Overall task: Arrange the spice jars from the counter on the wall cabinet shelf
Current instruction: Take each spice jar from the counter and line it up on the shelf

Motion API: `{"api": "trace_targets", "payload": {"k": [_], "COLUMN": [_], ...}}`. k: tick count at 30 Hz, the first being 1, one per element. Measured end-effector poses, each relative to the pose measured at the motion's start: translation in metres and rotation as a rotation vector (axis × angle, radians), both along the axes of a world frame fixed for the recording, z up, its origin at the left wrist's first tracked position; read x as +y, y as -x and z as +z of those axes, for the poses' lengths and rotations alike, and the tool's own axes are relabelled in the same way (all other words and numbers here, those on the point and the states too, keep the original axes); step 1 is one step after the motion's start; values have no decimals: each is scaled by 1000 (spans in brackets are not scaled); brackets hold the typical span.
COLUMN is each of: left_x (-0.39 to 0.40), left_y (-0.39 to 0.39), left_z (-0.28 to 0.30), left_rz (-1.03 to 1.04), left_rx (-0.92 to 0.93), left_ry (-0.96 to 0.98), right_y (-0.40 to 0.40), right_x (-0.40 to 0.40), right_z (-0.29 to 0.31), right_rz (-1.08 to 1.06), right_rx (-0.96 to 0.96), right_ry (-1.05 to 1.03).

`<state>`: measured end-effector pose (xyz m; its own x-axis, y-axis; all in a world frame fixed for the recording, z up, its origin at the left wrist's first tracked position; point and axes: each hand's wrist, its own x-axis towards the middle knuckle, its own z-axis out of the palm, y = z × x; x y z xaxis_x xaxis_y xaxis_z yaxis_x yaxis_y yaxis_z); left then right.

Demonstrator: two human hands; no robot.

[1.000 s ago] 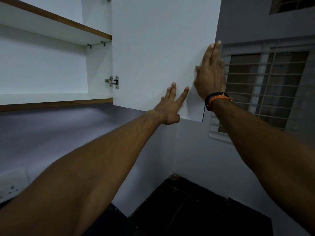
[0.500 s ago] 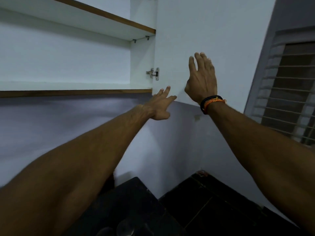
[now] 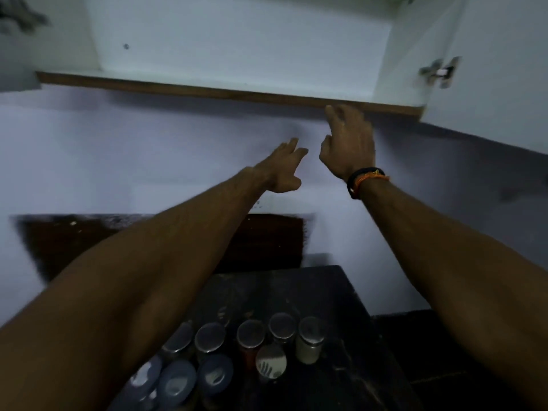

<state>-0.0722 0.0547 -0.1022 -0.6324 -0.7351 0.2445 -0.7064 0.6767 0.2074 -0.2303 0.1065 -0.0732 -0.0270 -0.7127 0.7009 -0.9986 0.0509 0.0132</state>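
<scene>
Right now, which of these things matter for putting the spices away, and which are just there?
Part of the job:
spice jars clustered on the dark counter
cabinet shelf, bare where visible
cabinet door, swung open
left hand and right hand, both holding nothing

Just there:
wristbands
door hinge
wall

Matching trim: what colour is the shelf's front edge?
Brown, wood-toned shelf edge, head view.
</scene>
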Motion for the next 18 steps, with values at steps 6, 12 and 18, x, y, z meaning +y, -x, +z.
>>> {"api": "trace_targets", "payload": {"k": [6,12,18], "left_x": [-2,23,62], "left_y": [-74,-140,-180], "left_z": [-73,-138,-202], "left_rz": [188,364,504], "left_rx": [3,-2,24], "left_ry": [-124,-256,-394], "right_y": [-76,-143,-188], "right_x": [-27,-27,4], "right_z": [-82,-153,-232], "right_rz": [202,380,509], "right_rx": [-107,-204,-255], "right_ry": [-153,-355,-584]}}
